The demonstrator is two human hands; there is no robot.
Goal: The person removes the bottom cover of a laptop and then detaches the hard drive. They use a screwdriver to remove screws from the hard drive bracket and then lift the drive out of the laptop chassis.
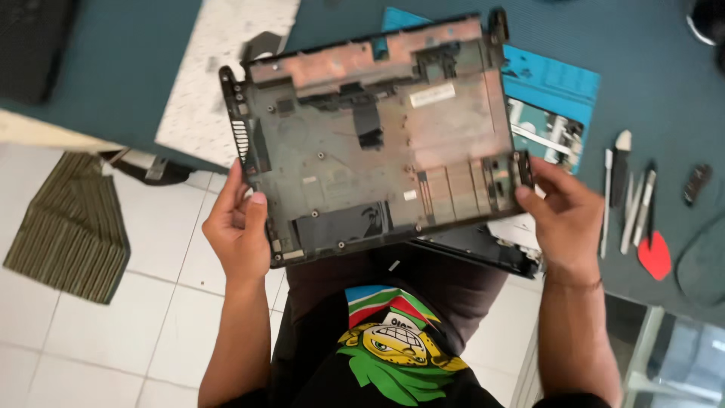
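Both forearms raised; left hand, right hand fingers clamped on laptop base shell edges, tilted.

The laptop base shell is hanging above the counter, between both hands; pry tools are lying to its right.

Two hands, left and right, on one laptop shell. One more dark panel sits under it. On the desk: one blue mat, one white slab, four slim pry tools, one red pick, one small dark piece. On the floor, one striped cloth.
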